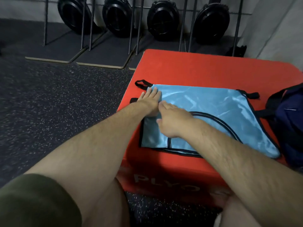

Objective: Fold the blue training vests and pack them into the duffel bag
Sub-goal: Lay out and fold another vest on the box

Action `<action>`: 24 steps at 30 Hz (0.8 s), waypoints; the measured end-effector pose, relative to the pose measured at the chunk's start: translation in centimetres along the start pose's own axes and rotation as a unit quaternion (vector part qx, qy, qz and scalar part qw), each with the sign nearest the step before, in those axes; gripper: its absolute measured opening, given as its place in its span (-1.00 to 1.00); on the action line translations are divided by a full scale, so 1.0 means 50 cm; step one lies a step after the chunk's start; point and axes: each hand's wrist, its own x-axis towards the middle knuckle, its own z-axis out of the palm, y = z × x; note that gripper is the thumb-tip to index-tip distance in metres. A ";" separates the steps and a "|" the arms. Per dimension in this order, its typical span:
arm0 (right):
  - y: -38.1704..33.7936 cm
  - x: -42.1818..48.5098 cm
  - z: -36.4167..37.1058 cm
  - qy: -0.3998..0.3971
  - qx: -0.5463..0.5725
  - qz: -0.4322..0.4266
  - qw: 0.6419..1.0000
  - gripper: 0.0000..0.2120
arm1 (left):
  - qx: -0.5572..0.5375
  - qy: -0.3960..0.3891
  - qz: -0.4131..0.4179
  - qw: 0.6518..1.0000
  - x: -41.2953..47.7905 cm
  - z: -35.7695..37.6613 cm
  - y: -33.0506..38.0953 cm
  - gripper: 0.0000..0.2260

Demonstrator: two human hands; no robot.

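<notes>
I see the red plyo box with bare room along its far edge and speckled floor open to the left. The dark duffel bag sits at the box's right edge; its inside is hidden. The blue vest lies flat, long axis left to right, reaching the near edge. My left hand presses flat, fingers spread, at its far-left corner. My right hand, blurred, seems loosely curled on the fabric.

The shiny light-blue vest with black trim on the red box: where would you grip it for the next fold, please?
Probably pinch the shiny light-blue vest at its right edge, coming from the dark blue duffel bag side: both hands already pin the left edge flat, and the right edge lies free.
</notes>
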 end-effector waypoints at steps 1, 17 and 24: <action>-0.010 -0.010 0.006 -0.010 0.003 0.004 1.000 -0.27 | -0.012 -0.006 0.005 1.000 -0.001 0.001 -0.001 -0.42; -0.091 -0.064 0.024 -0.013 -0.016 -0.131 0.991 -0.35 | -0.074 0.119 -0.170 0.976 0.041 -0.054 -0.028 -0.31; -0.083 -0.051 0.022 0.005 0.058 -0.102 0.993 -0.60 | -0.161 0.085 -0.098 0.978 0.056 -0.062 -0.034 -0.79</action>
